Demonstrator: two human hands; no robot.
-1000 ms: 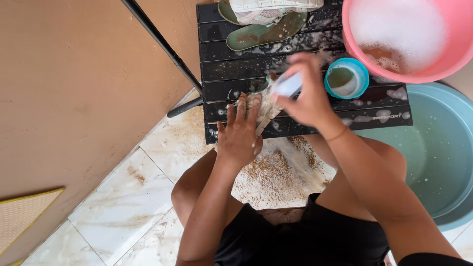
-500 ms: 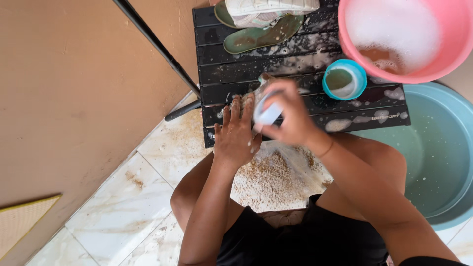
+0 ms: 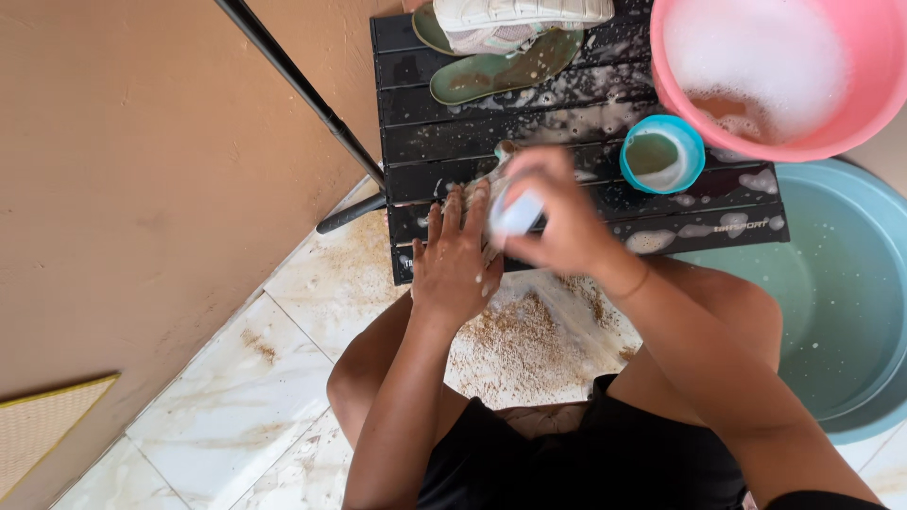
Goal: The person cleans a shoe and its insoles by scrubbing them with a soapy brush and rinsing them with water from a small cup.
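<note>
While the left hand (image 3: 453,260) lies flat with its fingers spread, pressing a pale shoe (image 3: 491,189) onto the wet black slatted table (image 3: 586,227), the right hand (image 3: 557,222) just beside it is closed around a small white scrubbing brush (image 3: 518,213), blurred and hard to make out. The work looks partway through: suds and dirty water streak the slats, and brown grit has run onto the pale floor tiles (image 3: 312,283) below the wrists. Beyond the hands lie one more white shoe (image 3: 520,14) and one green insole (image 3: 501,71). To the right of the right hand stand one small blue cup (image 3: 631,179), one pink basin (image 3: 756,142) full of foam, and one large teal tub (image 3: 850,302).
</note>
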